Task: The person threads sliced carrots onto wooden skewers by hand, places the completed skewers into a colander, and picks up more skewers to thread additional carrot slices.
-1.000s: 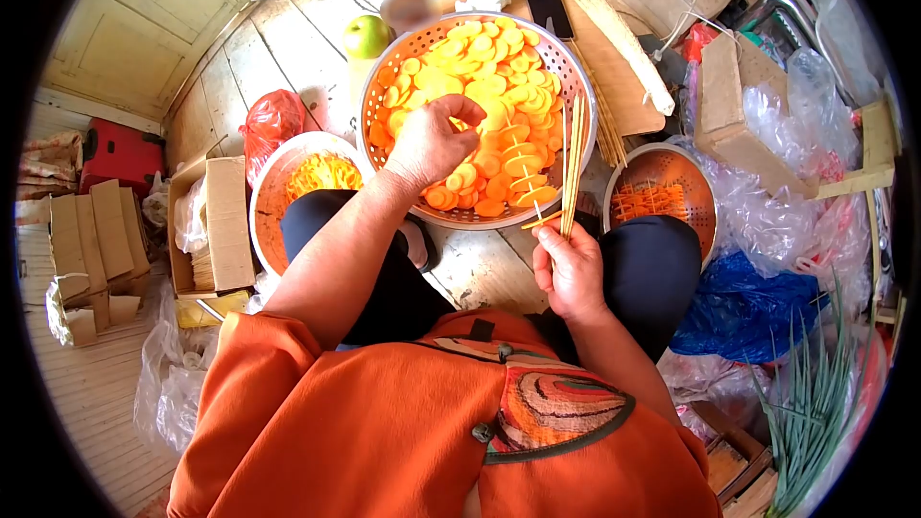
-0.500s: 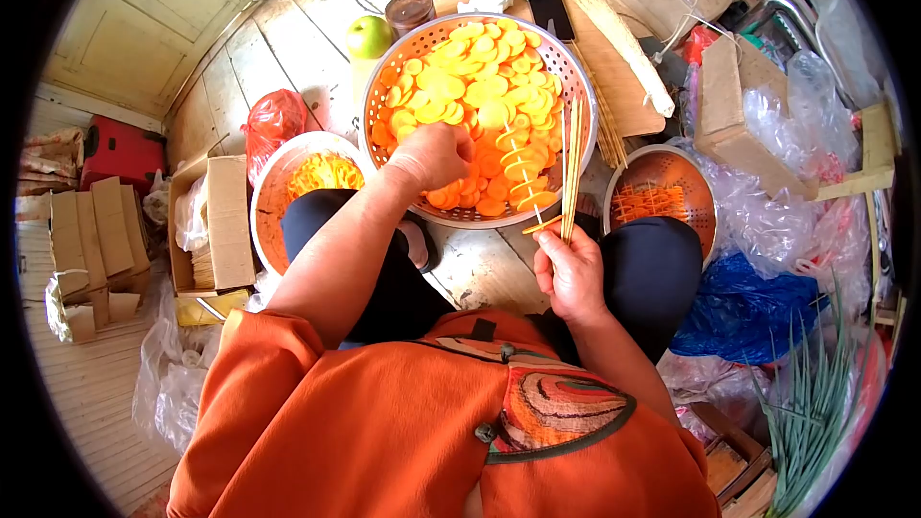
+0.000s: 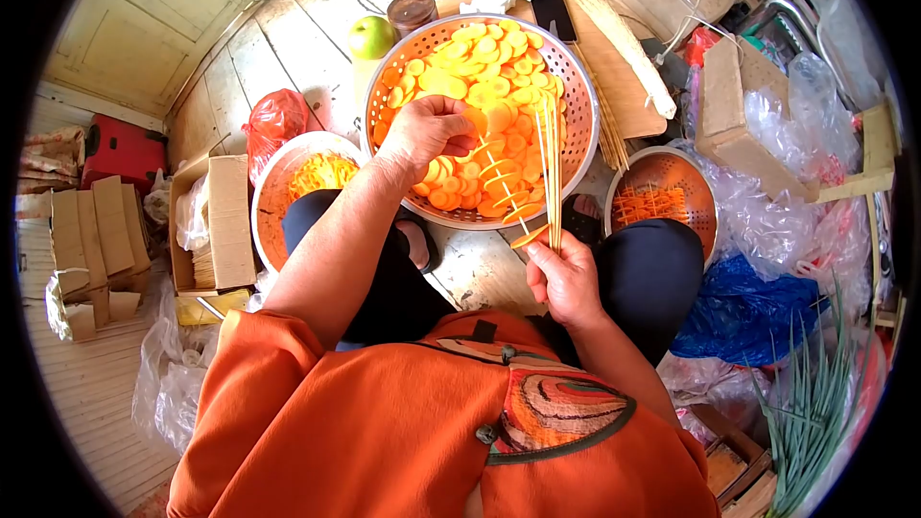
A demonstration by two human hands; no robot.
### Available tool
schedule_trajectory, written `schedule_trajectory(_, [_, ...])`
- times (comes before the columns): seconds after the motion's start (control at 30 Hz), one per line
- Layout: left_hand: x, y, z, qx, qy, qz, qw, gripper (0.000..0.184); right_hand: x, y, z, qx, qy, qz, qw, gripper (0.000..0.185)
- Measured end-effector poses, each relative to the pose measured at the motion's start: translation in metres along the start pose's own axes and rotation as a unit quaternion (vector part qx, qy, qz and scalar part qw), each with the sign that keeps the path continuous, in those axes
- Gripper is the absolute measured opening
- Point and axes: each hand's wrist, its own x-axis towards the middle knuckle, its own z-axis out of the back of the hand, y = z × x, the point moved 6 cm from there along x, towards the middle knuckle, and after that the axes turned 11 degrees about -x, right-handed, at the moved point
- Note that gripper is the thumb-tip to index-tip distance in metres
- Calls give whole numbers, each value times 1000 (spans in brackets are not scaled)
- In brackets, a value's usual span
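Note:
A large perforated metal colander (image 3: 582, 149) holds many thin orange slices (image 3: 489, 58). Over its near left part, my left hand (image 3: 429, 134) pinches one orange slice (image 3: 475, 122) at the upper tip of a skewer. Several slices are threaded with gaps along that skewer (image 3: 503, 182), which slants down to my right hand. My right hand (image 3: 564, 278) is closed around its lower end and around a bundle of bare sticks (image 3: 553, 173) that point upward.
A bowl of orange shreds (image 3: 264, 221) stands at left, and a smaller colander with threaded pieces (image 3: 705, 221) at right. Beyond are a green apple (image 3: 371, 37), a brown jar (image 3: 413, 10) and a phone (image 3: 553, 14). Plastic bags (image 3: 758, 221) and a cardboard box (image 3: 230, 221) flank my legs.
My left hand has come up from the slices in the colander with one slice to the skewer's tip. The skewer and sticks in my right hand have tilted and shifted left.

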Motion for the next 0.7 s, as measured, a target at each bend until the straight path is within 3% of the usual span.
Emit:
schedule_trajectory(0.23, [2,-1,-2,17,1,-25,1000,10,0,2,0,-2,3,-12,1000,9])
schedule_trajectory(0.33, [-1,-5,-4,89,-13,-93,992,11,-1,2,1,-15,2,-14,1000,9])
schedule_trajectory(0.4, [-4,-10,-8,214,-20,-160,963,11,-1,2,0,-15,3,-15,1000,9])
schedule_trajectory(0.53, [-9,-7,-11,256,-18,-156,954,11,-1,-1,1,-20,-10,-10,1000,10])
schedule_trajectory(0.6, [-6,0,-12,160,7,-97,982,9,-1,-2,2,-10,-21,-5,1000,11])
schedule_trajectory(0.7, [-11,1,-17,159,29,-62,985,10,-1,1,1,-4,-22,4,1000,12])
